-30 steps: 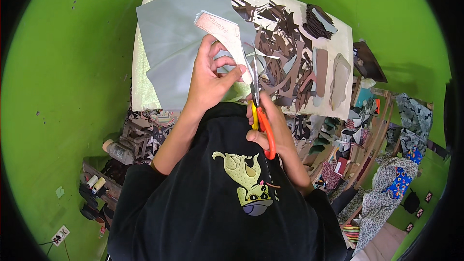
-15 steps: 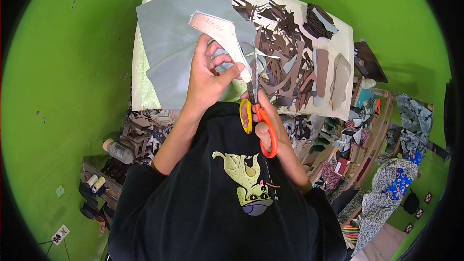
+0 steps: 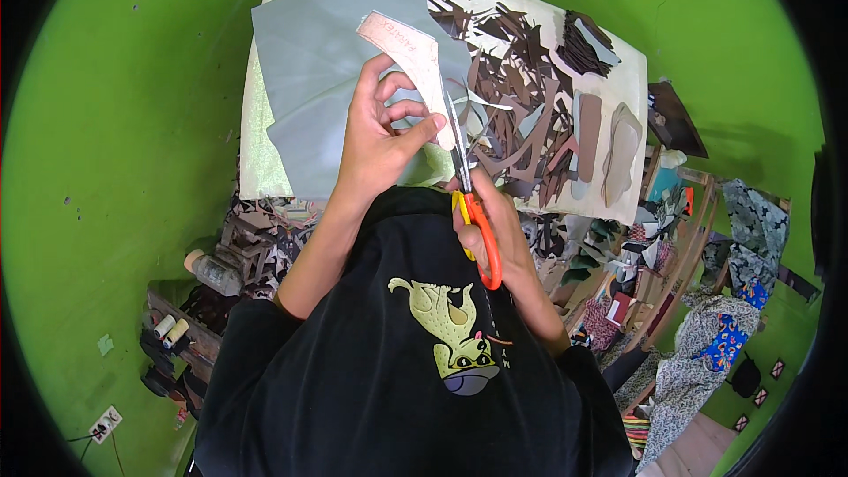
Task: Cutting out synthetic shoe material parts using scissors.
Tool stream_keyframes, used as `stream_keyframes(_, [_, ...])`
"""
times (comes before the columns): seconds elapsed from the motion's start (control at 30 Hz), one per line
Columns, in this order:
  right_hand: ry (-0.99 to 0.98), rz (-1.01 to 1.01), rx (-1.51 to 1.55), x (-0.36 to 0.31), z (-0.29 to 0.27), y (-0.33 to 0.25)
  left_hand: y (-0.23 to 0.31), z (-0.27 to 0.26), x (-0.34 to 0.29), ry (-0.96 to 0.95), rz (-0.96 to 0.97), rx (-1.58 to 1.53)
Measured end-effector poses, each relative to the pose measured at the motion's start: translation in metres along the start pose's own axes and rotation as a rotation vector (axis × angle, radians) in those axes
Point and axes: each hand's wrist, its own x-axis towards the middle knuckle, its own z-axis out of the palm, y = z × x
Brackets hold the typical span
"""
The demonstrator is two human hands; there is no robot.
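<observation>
Pinched between the thumb and fingers of my left hand [image 3: 386,128] is a pale curved pattern piece [image 3: 409,51], broad at its far end and narrow near my thumb. My right hand [image 3: 495,216] grips scissors [image 3: 481,234] with one orange and one yellow handle loop. Their blades [image 3: 458,146] lie along the right edge of the piece and are nearly closed. A thin pale strip [image 3: 481,99] curls away just right of the blade tips. Beneath my left hand a large grey sheet [image 3: 331,62] is spread on the pale table [image 3: 269,168].
Brown scrap strips [image 3: 521,79] are heaped on the table's right half. Beside them lie a brown cut piece [image 3: 586,137], a stack of dark strips [image 3: 583,46] and grey-beige sole-shaped pieces [image 3: 622,150]. A wooden rack [image 3: 680,256] with fabrics stands at right; thread spools [image 3: 175,329] sit at lower left.
The scissors have gone from wider apart to nearly closed, their handle loops drawing together. My left hand and the pattern piece have shifted slightly.
</observation>
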Motion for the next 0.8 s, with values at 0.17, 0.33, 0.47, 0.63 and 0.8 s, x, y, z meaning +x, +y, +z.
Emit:
stream_keyframes(0.17, [0.043,0.040,-0.076,-0.004,0.004,0.009,0.003,-0.002,0.000,-0.025,-0.022,-0.060])
stream_keyframes(0.33, [0.033,0.009,-0.167,-0.008,-0.002,0.010,0.011,-0.003,-0.001,-0.072,-0.175,-0.117])
stream_keyframes(0.47, [0.023,-0.042,-0.182,-0.007,-0.005,0.010,0.010,-0.003,-0.003,-0.179,-0.236,-0.090])
stream_keyframes(0.63, [0.066,-0.028,-0.023,-0.004,-0.002,0.010,0.004,0.002,-0.006,-0.199,-0.261,-0.182])
stream_keyframes(0.8, [0.076,-0.018,-0.046,-0.006,0.000,0.019,0.003,0.001,-0.006,-0.212,-0.292,-0.262])
